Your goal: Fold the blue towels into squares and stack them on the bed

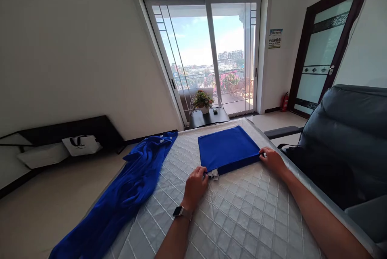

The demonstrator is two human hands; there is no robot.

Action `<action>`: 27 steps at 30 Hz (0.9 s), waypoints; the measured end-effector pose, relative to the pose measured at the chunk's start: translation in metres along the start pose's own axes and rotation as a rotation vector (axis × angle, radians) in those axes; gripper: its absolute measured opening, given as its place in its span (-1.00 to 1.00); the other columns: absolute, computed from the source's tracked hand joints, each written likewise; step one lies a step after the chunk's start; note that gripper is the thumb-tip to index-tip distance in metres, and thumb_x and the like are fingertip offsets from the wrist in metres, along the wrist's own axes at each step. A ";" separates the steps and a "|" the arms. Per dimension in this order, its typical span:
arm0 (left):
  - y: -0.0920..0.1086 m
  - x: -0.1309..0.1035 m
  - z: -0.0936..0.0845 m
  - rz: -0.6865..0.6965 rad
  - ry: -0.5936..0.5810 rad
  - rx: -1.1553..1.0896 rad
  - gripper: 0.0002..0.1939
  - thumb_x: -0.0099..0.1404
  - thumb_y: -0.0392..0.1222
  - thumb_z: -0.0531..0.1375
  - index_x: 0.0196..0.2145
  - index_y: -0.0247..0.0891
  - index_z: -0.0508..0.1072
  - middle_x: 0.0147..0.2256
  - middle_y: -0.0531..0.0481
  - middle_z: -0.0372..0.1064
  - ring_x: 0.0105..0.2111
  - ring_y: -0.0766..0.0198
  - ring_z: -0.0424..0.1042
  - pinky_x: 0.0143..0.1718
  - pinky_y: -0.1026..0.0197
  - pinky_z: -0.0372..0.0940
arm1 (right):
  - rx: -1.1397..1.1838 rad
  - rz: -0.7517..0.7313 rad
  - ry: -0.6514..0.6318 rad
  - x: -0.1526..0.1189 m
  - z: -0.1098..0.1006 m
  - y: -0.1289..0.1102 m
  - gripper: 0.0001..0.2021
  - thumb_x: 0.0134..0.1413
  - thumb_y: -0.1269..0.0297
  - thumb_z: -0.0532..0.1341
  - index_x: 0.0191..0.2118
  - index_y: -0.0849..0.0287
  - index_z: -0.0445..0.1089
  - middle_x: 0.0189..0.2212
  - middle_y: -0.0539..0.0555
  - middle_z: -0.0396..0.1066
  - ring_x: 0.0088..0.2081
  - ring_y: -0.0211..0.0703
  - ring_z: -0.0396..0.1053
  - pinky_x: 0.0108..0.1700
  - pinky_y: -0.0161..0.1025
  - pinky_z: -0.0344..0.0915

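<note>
In the head view, your left hand (196,186) pinches the near left corner of the flat, rectangular blue fabric piece (228,146), beside its white tags (214,173); your right hand (273,161) pinches its near right corner. Gripping both corners probably keeps the near edge straight and taut. The piece lies toward the far edge of the quilted, silvery-white mattress (242,206). A crumpled blue cloth (133,190) drapes over the mattress's left edge, perhaps to leave the middle free.
</note>
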State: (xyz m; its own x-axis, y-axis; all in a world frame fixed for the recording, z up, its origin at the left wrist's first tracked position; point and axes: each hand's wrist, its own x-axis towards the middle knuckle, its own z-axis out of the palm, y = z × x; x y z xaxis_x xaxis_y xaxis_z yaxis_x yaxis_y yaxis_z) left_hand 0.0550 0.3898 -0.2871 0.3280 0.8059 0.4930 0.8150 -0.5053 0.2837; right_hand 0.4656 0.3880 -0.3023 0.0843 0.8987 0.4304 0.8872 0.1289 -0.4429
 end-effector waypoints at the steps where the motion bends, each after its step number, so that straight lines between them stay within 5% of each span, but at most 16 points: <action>1: 0.002 0.000 -0.001 0.000 -0.007 0.009 -0.81 0.32 -0.38 0.13 -0.17 -0.14 0.40 -0.16 -0.01 0.47 -0.14 0.17 0.49 -0.08 0.15 0.35 | -0.006 0.004 -0.009 0.001 0.000 0.001 -0.82 0.16 0.33 0.14 -0.18 0.09 0.47 -0.13 0.07 0.52 -0.11 -0.08 0.48 -0.06 -0.22 0.31; 10: 0.019 0.005 -0.013 -0.020 -0.085 0.156 -0.89 0.37 -0.24 0.14 -0.19 -0.14 0.46 -0.21 0.00 0.47 -0.22 0.15 0.49 -0.15 0.13 0.32 | -0.091 0.050 -0.056 0.002 0.002 -0.004 -0.83 0.24 0.25 0.13 -0.17 0.08 0.47 -0.13 0.08 0.50 -0.08 -0.08 0.44 -0.10 -0.23 0.30; 14: 0.015 0.006 -0.008 0.039 -0.026 0.224 -0.67 0.43 -0.16 0.11 0.12 -0.09 0.44 -0.06 -0.11 0.51 -0.05 0.00 0.48 -0.02 -0.04 0.34 | -0.147 -0.038 -0.006 -0.001 0.006 -0.010 -0.69 0.31 0.18 0.09 0.07 0.02 0.46 0.04 0.14 0.45 0.05 0.05 0.39 0.10 -0.05 0.28; 19: 0.014 0.005 0.001 0.163 0.037 0.161 -0.58 0.46 -0.15 0.08 0.24 -0.03 0.37 0.25 -0.15 0.33 0.25 -0.04 0.30 0.23 -0.16 0.23 | -0.111 -0.207 0.027 -0.002 0.013 -0.018 -0.54 0.33 0.22 0.09 0.29 -0.10 0.31 0.36 0.05 0.18 0.37 0.12 0.08 0.39 0.14 -0.02; 22: 0.012 0.004 0.007 0.258 -0.042 0.098 -0.52 0.47 -0.19 0.06 0.31 -0.01 0.29 0.35 -0.06 0.20 0.34 0.04 0.18 0.31 -0.13 0.19 | -0.046 -0.277 -0.085 -0.003 0.017 -0.019 -0.53 0.36 0.19 0.08 0.34 -0.16 0.25 0.38 -0.04 0.15 0.41 0.03 0.03 0.43 0.11 -0.06; 27: 0.008 0.004 0.011 0.295 -0.150 0.046 -0.56 0.51 -0.22 -0.02 0.26 -0.03 0.34 0.28 -0.02 0.32 0.30 0.16 0.26 0.32 -0.08 0.19 | -0.009 -0.280 -0.150 -0.005 0.021 -0.012 -0.57 0.39 0.12 0.10 0.31 -0.23 0.29 0.37 -0.04 0.18 0.38 0.07 0.11 0.40 0.18 0.03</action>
State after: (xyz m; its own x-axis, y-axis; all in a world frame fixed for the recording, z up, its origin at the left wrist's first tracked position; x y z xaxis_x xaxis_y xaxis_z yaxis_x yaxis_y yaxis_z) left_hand 0.0683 0.3920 -0.2923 0.6167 0.6654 0.4207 0.6943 -0.7116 0.1077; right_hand 0.4448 0.3904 -0.3152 -0.2308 0.8806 0.4139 0.8705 0.3769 -0.3164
